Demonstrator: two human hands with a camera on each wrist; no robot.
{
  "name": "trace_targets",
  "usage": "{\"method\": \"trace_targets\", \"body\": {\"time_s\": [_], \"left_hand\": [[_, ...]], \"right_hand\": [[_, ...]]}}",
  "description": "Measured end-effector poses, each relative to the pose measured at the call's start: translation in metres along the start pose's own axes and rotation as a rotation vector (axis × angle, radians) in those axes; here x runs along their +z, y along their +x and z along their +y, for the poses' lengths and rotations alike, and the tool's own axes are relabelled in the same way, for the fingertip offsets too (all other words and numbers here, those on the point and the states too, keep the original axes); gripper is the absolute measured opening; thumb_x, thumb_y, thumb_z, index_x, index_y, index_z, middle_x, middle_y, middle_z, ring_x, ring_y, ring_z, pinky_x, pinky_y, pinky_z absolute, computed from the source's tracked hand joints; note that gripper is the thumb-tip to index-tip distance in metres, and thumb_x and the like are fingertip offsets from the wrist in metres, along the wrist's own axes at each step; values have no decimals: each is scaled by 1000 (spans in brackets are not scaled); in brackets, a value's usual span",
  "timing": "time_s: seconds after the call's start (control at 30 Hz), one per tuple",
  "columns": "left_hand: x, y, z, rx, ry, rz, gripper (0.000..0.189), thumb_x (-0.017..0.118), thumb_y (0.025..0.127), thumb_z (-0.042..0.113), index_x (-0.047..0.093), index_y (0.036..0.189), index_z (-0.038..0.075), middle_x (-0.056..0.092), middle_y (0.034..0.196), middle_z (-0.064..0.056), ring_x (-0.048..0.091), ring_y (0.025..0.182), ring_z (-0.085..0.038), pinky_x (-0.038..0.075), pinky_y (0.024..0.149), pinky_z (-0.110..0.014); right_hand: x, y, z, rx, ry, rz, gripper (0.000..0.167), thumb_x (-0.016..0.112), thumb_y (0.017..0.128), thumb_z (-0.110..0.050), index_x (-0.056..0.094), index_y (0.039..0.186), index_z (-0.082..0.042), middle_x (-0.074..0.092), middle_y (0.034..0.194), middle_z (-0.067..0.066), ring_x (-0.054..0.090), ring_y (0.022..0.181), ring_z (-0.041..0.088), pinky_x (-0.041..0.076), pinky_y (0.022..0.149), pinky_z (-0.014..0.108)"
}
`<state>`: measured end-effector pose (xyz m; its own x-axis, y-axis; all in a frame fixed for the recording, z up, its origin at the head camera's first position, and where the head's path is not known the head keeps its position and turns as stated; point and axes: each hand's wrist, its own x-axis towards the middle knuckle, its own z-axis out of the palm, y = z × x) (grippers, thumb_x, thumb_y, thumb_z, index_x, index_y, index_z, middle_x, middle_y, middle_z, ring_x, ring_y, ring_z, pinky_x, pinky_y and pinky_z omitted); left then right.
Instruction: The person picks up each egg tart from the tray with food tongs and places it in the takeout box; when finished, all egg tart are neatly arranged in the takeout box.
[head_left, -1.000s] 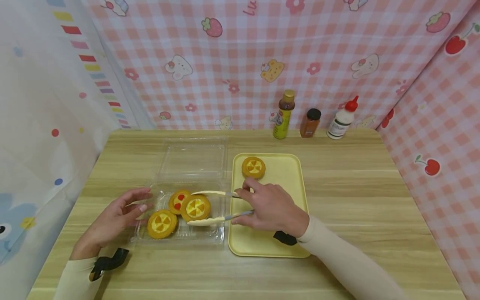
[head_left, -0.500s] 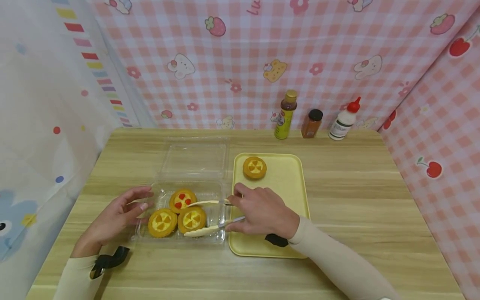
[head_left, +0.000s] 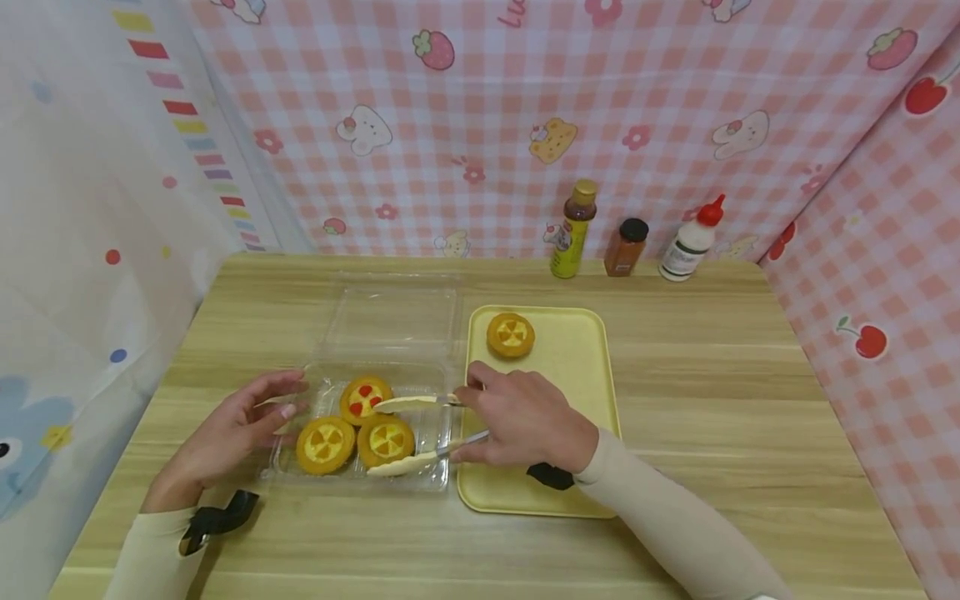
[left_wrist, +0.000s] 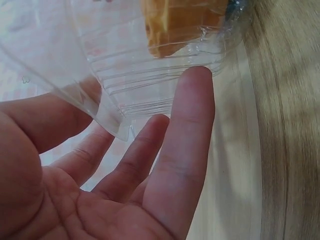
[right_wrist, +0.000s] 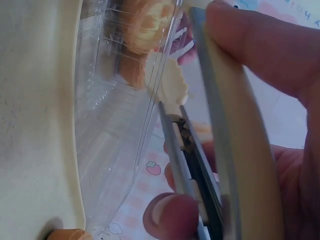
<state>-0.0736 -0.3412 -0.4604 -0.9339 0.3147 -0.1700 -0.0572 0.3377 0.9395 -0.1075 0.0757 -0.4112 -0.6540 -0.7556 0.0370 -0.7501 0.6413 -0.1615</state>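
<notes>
My right hand (head_left: 521, 417) grips a pair of tongs (head_left: 408, 464) with cream-coloured tips and grey arms. The spread tips lie over the clear plastic box (head_left: 432, 429), on either side of a tart (head_left: 387, 439) with orange wedges. A matching tart (head_left: 325, 445) sits to its left, and one with red pieces (head_left: 365, 398) lies just behind. My left hand (head_left: 240, 429) is at the box's left side, fingers loosely extended along the wall; in the left wrist view a fingertip (left_wrist: 196, 75) is right at the plastic. The right wrist view shows a tongs tip beside a tart.
A yellow tray (head_left: 573, 358) stands right of the box, with another orange-wedge tart (head_left: 511, 335) at its back left. The box's clear lid (head_left: 393, 321) lies folded back. Along the back edge stand a yellow-green bottle (head_left: 573, 231), a black-capped jar (head_left: 626, 248) and a red-capped bottle (head_left: 692, 239).
The tart between the tongs' tips has come down to rest in the box, in front of the red-topped tart. My right hand moved slightly left, then stayed; the left hand hardly moved.
</notes>
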Motion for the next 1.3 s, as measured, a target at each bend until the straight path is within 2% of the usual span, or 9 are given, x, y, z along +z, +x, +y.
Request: {"method": "trace_targets", "body": {"time_s": [0.13, 0.33, 0.57, 0.7, 0.93, 1.13, 1.3], "left_hand": [[0, 0, 2, 5, 3, 3, 55, 52, 113, 20, 33, 159, -3, 46, 153, -21, 64, 122, 4, 65, 86, -34], [0, 0, 3, 2, 10, -2, 55, 53, 113, 21, 33, 159, -2, 45, 154, -22, 64, 122, 4, 65, 86, -35], [-1, 0, 0, 17, -3, -5, 54, 52, 113, 19, 33, 159, -3, 51, 150, -6, 64, 123, 4, 65, 87, -35], [-1, 0, -1, 19, -6, -10, 54, 51, 113, 19, 32, 159, -4, 52, 149, -3, 64, 123, 4, 65, 87, -34], [-1, 0, 0, 29, -9, -16, 54, 51, 114, 18, 31, 158, -6, 53, 148, 1, 64, 123, 4, 65, 87, -34], [-1, 0, 0, 24, -2, -14, 54, 51, 114, 19, 32, 159, -5, 53, 148, 1, 63, 123, 5, 65, 87, -34], [0, 0, 0, 13, -1, -11, 54, 51, 114, 20, 32, 159, -3, 52, 149, -3, 62, 123, 6, 65, 86, -34]], "right_hand": [[-4, -2, 3, 20, 39, 3, 74, 74, 83, -78, 75, 130, -21, 60, 112, -5, 48, 60, 6, 41, 51, 23], [-12, -6, 7, 54, 84, 27, 72, 77, 81, -76, 75, 129, -23, 58, 110, -6, 48, 58, 6, 42, 51, 25], [-13, -11, 15, 100, 115, 49, 73, 77, 83, -74, 75, 130, -19, 61, 117, -5, 47, 56, 6, 41, 51, 23], [-15, -16, 22, 116, 110, 94, 73, 79, 82, -72, 76, 129, -17, 63, 121, -2, 48, 58, 6, 41, 51, 22], [-20, -23, 37, 166, 144, 170, 73, 83, 80, -69, 76, 129, -15, 62, 116, -3, 53, 68, 7, 45, 56, 23], [-20, -29, 51, 242, 169, 245, 79, 84, 80, -67, 74, 134, -10, 63, 114, 0, 54, 72, 11, 48, 62, 26], [-17, -34, 62, 279, 161, 306, 80, 86, 79, -65, 74, 133, -7, 62, 111, 2, 58, 74, 16, 53, 64, 32]]}}
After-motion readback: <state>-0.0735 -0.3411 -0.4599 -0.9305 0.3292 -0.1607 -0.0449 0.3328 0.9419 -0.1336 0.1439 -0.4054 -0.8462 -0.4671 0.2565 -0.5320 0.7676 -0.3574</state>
